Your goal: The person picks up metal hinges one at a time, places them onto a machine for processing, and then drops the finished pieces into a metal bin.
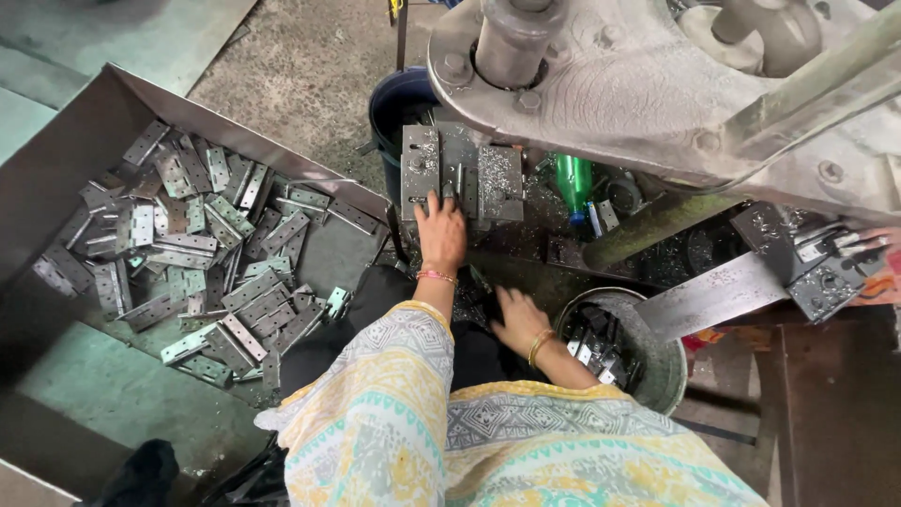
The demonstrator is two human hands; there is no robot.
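- The left hand (441, 230) reaches forward, fingers stretched and lying close together, fingertips resting on the near edge of the die block (460, 174) of a press.
- Whether those fingertips pinch a small piece at the block, I cannot tell; the palm itself is flat and holds nothing that shows.
- The die block sits straight ahead of the left hand, a grey steel slab with holes and slots, beneath the heavy press frame (657, 84).
- The right hand (519, 319) hangs lower and nearer the body, fingers curled downward among dark metal scraps; what it grips, if anything, is hidden.
- Just to the right of the right hand stands a round metal bucket (657, 361) with small metal pieces inside.
- Well to the left of the left hand lies a big sheet-metal tray (84, 141), heaped with flat hinge plates (206, 253) with punched holes.
- Beyond the left hand, behind the die block, a dark blue bucket (399, 103) stands on the floor.
- A green bottle (572, 178) lies ahead and to the right of the left hand, under the frame.
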